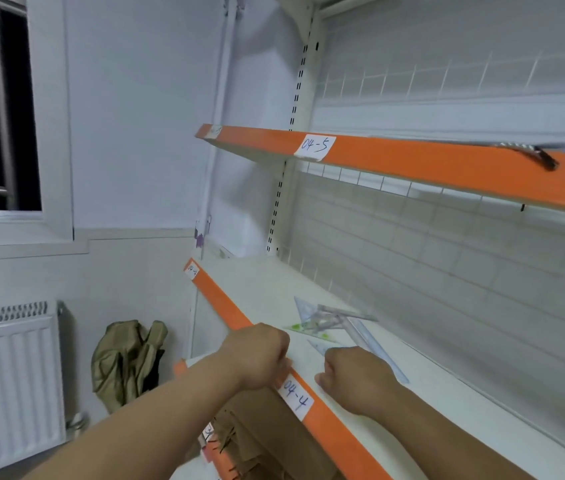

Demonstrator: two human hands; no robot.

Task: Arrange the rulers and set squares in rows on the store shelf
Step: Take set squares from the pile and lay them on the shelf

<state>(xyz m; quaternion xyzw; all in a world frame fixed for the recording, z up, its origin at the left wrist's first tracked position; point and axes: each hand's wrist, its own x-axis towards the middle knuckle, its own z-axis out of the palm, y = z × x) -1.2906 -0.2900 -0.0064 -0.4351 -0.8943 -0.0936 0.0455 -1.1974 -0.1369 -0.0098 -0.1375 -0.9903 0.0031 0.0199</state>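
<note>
On the white shelf (274,292) labelled 04-4 lies a loose heap of clear rulers and set squares (326,318), some with green print. A long clear ruler (373,344) runs from the heap toward my right hand. My right hand (357,375) rests on the shelf with its fingers curled over the corner of a clear set square (322,348). My left hand (257,355) is a fist at the shelf's orange front lip (336,441); its fingers hide whatever is under them. The two hands are a hand's width apart.
The upper shelf 04-5 (412,157) overhangs, with a dark striped item (537,155) poking over its edge. A wire grid back panel (447,271) is behind. Brown cardboard (263,427) sits on the shelf below. On the left are a radiator (7,386) and an olive bag (128,358).
</note>
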